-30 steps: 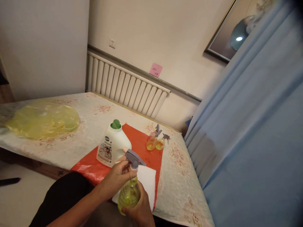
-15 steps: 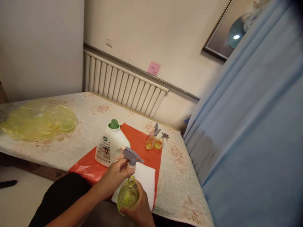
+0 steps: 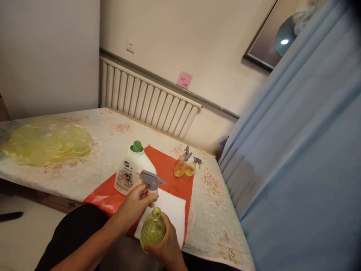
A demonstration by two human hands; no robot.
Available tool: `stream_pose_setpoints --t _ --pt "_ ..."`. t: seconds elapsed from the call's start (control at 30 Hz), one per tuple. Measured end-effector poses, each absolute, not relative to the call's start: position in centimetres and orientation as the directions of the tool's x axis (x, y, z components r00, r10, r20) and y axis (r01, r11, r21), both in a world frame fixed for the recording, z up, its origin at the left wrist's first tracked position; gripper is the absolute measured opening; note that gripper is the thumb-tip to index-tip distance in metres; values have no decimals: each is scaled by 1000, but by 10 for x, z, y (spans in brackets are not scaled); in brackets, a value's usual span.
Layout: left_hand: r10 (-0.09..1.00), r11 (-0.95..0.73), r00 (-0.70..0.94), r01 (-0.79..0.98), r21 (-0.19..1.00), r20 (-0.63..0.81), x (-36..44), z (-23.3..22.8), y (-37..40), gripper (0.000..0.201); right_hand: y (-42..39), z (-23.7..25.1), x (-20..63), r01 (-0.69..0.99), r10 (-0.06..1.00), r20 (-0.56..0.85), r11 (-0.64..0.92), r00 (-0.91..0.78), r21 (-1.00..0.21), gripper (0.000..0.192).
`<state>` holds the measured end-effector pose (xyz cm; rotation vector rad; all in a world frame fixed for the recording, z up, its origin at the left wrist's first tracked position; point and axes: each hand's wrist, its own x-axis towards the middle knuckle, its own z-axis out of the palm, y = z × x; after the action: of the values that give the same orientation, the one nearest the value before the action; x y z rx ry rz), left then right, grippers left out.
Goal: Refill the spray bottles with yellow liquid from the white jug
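Your right hand (image 3: 169, 239): fingers clamped round bottle (image 3: 152, 230), see-through yellow-green, ribbed, neck (image 3: 156, 212) open, by white cloth (image 3: 173, 209). Your left hand (image 3: 138, 200): fingers clamped on grey spray head (image 3: 150, 179), just above neck.

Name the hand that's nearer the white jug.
Left. The left hand, holding the grey spray head, is just in front of the jug; the right hand, holding the yellow-green bottle, is farther away, lower right in view.

Glossy, ribbed translucent plastic bottle (image 3: 151, 230), matt grey plastic spray head (image 3: 150, 180), smooth white plastic jug (image 3: 141, 162), shiny red plastic sheet (image 3: 164, 162), glossy yellow plastic film (image 3: 42, 145), matt blue cloth curtain (image 3: 304, 150)
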<state>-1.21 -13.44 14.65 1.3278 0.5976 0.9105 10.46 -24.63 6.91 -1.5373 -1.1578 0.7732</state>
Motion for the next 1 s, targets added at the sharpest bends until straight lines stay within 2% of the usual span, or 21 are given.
stream_pose_setpoints --t 0.2,0.37,0.53,0.67,0.83,0.97,1.0 --pt "824 74 562 -229 971 70 -20 147 -132 32 -246 73 103 279 949 69 -20 306 -960 58" --pt "894 65 440 -324 944 89 -22 140 -128 36 -245 71 103 308 947 88 -12 309 -951 57" --pt "861 67 497 -316 946 105 -26 143 -127 35 -244 72 104 303 951 73 -23 301 -953 62" --pt "929 -10 326 -449 894 174 -34 152 -123 33 -243 72 105 310 952 77 -20 297 -950 60" --pt "854 59 505 -334 941 126 -37 156 -123 35 -242 77 103 311 950 79 -20 303 -950 61" --pt "929 34 350 -397 917 117 -37 157 -123 37 -240 78 103 306 951 78 -18 300 -952 60" --pt "923 41 369 -380 924 111 -38 158 -123 37 -240 78 103 311 952 83 -14 295 -950 61"
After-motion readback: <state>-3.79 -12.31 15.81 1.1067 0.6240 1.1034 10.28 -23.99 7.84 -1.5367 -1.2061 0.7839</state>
